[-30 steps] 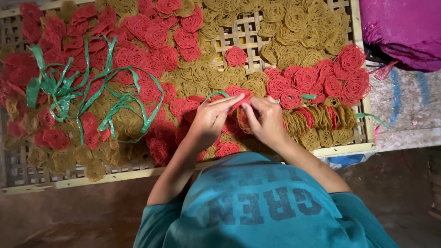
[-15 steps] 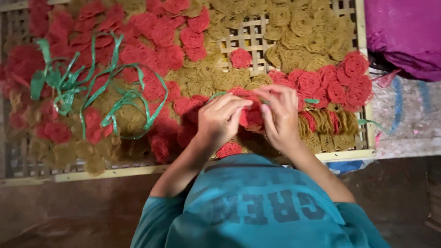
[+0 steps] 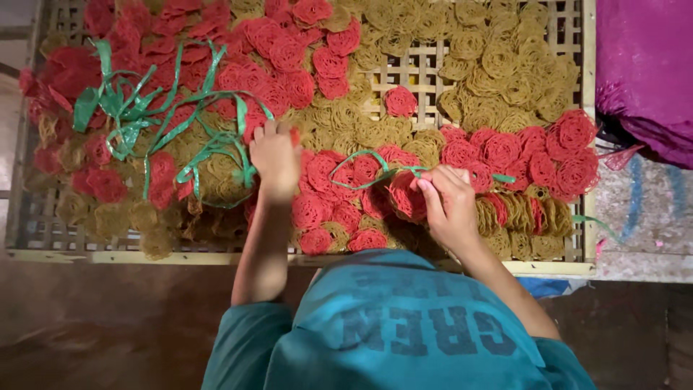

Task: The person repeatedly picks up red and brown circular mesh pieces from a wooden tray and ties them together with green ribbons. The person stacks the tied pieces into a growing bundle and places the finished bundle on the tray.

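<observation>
Overhead, from the head camera, a person in a teal shirt (image 3: 404,325) bends over a slatted bamboo tray (image 3: 419,68) heaped with red and yellow coiled discs. Their left hand (image 3: 276,159) lies flat on the pile, fingers (image 3: 271,131) loosely spread beside a tangle of green plastic strips (image 3: 155,119), gripping nothing I can make out. Their right hand (image 3: 449,202) is closed on a stack of red discs (image 3: 406,196) at the tray's near edge, a loop of green strip (image 3: 361,170) running from it. Purple cloth (image 3: 646,65) lies right of the tray.
</observation>
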